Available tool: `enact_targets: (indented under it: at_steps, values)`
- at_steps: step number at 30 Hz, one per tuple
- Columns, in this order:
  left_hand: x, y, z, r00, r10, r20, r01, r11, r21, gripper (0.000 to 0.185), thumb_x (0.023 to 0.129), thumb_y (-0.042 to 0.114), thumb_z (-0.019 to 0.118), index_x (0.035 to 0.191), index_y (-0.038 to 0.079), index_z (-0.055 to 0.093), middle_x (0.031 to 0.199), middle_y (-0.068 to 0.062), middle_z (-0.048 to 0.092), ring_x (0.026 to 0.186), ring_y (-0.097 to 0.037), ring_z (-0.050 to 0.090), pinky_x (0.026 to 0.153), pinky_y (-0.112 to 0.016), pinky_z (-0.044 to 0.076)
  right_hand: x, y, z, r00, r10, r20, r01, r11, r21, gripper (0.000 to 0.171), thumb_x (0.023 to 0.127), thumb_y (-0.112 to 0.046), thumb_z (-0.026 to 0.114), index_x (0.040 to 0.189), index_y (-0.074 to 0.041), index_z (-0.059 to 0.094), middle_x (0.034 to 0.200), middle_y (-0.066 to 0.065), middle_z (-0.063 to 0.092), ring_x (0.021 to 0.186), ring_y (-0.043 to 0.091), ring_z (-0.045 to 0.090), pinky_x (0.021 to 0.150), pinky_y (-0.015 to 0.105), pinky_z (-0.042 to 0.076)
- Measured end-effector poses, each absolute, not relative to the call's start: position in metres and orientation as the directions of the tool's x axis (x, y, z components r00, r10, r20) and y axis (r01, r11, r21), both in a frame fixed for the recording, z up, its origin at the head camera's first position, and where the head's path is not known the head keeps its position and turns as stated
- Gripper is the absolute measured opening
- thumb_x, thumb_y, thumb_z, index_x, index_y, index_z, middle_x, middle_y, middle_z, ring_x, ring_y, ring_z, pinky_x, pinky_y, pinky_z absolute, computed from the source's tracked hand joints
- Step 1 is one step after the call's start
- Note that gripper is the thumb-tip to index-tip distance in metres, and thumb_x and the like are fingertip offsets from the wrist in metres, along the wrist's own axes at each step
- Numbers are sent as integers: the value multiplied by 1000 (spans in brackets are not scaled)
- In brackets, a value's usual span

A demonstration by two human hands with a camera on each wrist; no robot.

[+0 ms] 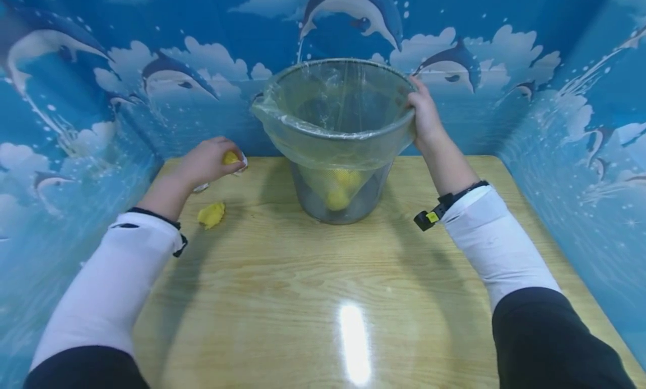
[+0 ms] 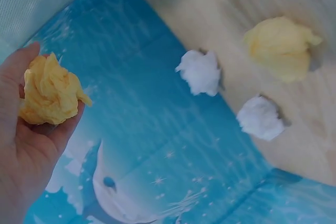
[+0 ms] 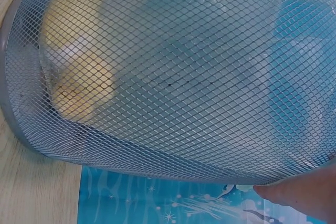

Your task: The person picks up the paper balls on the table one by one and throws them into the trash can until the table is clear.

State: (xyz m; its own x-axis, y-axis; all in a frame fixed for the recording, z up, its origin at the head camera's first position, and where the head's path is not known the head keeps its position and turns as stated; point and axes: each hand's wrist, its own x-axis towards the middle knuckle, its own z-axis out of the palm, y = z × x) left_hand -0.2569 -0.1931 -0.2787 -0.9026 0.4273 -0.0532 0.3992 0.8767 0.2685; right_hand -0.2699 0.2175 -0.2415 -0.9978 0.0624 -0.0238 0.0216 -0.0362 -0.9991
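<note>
My left hand [image 1: 202, 162] holds a crumpled yellow paper ball [image 2: 51, 92] between thumb and fingers, above the left part of the table. Another yellow paper ball [image 1: 211, 214] lies below that hand. In the left wrist view, two white paper balls [image 2: 199, 73] sit near the table's edge. My right hand [image 1: 428, 115] grips the right rim of a grey mesh wastebasket [image 1: 308, 193], thumb outside. A translucent bag [image 1: 287, 132] lines the basket and folds over its rim. Yellow and white paper balls [image 3: 84, 82] show through the mesh at the bottom.
The wooden table [image 1: 282, 282] bears the basket near its far edge. Blue dolphin-printed sheeting [image 1: 202, 69] stands close behind the table and along both sides.
</note>
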Motion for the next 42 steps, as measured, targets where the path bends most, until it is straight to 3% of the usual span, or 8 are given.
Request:
enact_targets:
  at_steps: [5, 17, 26, 42]
  values:
    - [-264, -191, -259, -918, 392, -59, 366, 896, 252, 36, 99, 31, 54, 118, 2, 62, 131, -23, 49, 120, -41, 47, 96, -56, 41, -270, 218, -239, -998, 60, -19, 16, -47, -999, 69, 91, -11, 28, 155, -30, 13, 162, -10, 3, 141, 19, 18, 101, 32, 25]
    - [-271, -183, -228, -957, 266, 113, 289, 906, 311, 43, 100, 37, 48, 123, 2, 59, 131, -23, 49, 116, -42, 47, 93, -57, 42, -268, 217, -242, -999, 45, -13, 12, -33, -999, 69, 91, -10, 28, 156, -26, 11, 162, -9, 3, 143, 20, 16, 106, 33, 24]
    - [-277, -166, -194, -963, 191, 191, 245, 915, 321, 45, 101, 37, 45, 129, 3, 57, 140, -23, 43, 122, -41, 45, 94, -53, 44, -270, 218, -240, -998, 51, -23, 20, -55, -998, 69, 91, -10, 29, 155, -29, 14, 162, -10, 4, 140, 19, 18, 101, 31, 26]
    - [-286, -122, -165, -912, 283, 297, 364, 893, 266, 46, 101, 39, 44, 128, 5, 58, 141, -17, 45, 124, -35, 47, 100, -48, 43, -269, 217, -240, -998, 62, -31, 29, -41, -999, 69, 91, -10, 30, 155, -32, 15, 162, -11, 1, 137, 20, 20, 95, 30, 27]
